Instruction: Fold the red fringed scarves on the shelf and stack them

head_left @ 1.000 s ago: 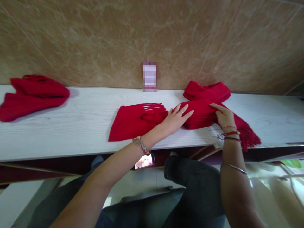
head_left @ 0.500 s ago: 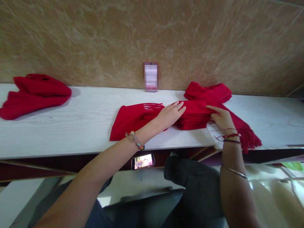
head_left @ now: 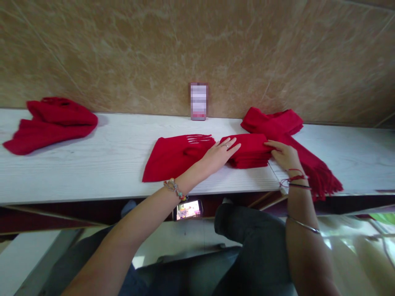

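A brown marbled wall (head_left: 138, 49) backs a white wood-grain counter (head_left: 117, 164). On the counter, right of centre, lies a folded red scarf stack (head_left: 251, 150); its long axis runs side to side, roughly parallel to the counter's front edge, with layered folds facing the person. The left hand (head_left: 217, 155) rests on its left end, fingers extended and spread. The right hand (head_left: 285, 156) touches its right edge, index finger extended and other fingers curled; whether it pinches the cloth cannot be determined. A fringed red cloth (head_left: 166, 158) adjoins at left; a fringed red scarf (head_left: 311, 164) angles toward the front right. The dark compartment (head_left: 212, 201) below shows a lit smartphone (head_left: 188, 209) at its opening.
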### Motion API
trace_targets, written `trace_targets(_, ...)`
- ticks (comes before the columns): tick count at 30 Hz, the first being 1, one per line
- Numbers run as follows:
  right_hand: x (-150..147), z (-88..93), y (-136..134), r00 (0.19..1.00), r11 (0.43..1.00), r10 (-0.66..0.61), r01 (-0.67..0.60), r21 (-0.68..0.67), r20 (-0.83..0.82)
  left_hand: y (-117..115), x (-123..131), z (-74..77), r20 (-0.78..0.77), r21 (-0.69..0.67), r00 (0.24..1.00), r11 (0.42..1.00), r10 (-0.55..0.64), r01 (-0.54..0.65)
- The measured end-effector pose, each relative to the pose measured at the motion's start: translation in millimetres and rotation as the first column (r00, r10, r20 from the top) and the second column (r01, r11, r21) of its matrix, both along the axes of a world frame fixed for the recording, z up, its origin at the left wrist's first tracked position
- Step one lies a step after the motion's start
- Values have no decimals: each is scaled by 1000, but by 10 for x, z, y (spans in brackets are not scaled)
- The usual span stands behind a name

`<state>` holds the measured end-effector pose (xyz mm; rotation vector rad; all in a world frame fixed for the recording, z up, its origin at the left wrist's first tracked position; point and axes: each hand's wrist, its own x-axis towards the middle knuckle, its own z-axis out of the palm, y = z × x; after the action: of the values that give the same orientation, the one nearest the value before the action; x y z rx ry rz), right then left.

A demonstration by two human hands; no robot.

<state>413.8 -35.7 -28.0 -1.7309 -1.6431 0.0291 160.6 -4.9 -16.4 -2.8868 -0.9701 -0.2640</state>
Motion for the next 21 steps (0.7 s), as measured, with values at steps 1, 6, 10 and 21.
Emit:
trace_targets(1,-5,-4,-7,1000,1000,-7,7,-22,11,-8,-2,-7,-1,11,1000,1000,-1,1)
trace_targets(6,-24,58,-72,998,990,-26,33,-134,56,-22,-4,-20,-8,42,999,998,-45,46)
trace_targets(10,-8,139,-98,994,983,48,-29,-183,101,-12,-24,-7,-30,-42,999,998,-42,41)
trace_targets(21,-488,-36,266,944,993,119,-117,-25,309,117,188,81,22,-214,1000,977,1,4)
